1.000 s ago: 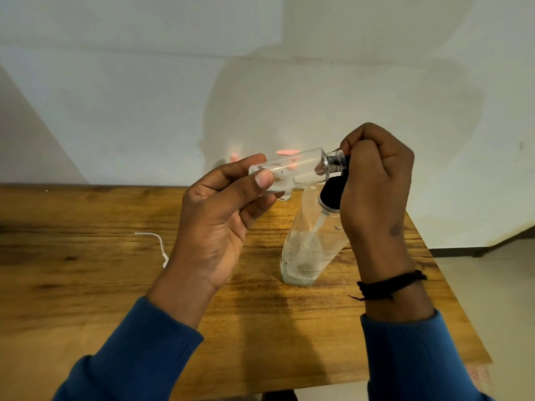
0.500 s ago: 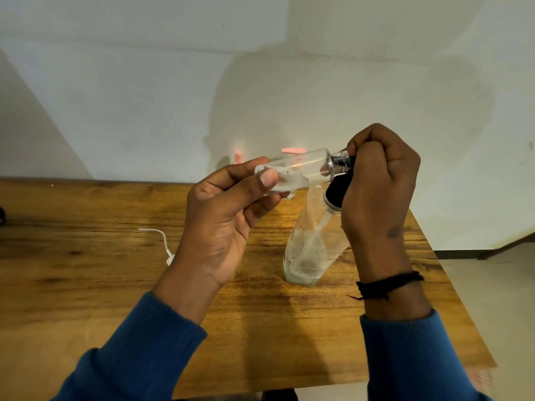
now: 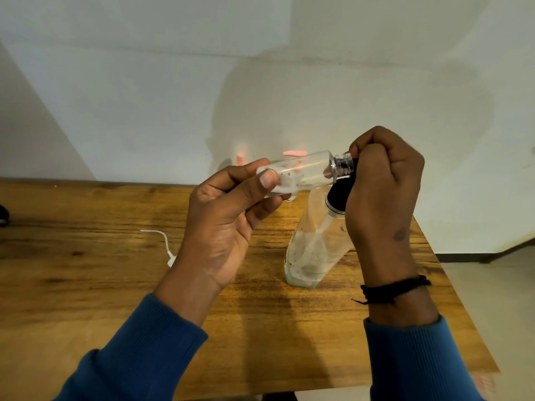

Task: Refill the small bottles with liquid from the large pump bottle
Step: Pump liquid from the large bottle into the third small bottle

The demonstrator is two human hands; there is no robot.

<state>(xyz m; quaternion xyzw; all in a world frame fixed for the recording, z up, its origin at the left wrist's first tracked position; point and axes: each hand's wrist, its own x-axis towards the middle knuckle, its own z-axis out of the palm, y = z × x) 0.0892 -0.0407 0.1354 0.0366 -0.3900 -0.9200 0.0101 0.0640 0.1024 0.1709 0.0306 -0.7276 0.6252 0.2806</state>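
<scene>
Clear plastic caught the light: the small bottle [image 3: 301,172] lay nearly on its side in the air above the table [image 3: 86,270], its base pinched between thumb and fingers of the left hand [image 3: 228,221], its open neck pointing right. The right hand [image 3: 382,195] was closed in a fist over the black pump head [image 3: 340,195] of the large bottle [image 3: 314,250], which leaned on the wood with only a shallow layer of liquid at the bottom. The nozzle itself was hidden under the fingers (I could not tell whether it sat inside the neck or just against it). To my eye the risk was plain: a press with the spout off-centre would send liquid over the knuckles, and the tilted bottle, steadied only from above, could skid or tip. A white cable [image 3: 162,241] lay well to the left.
</scene>
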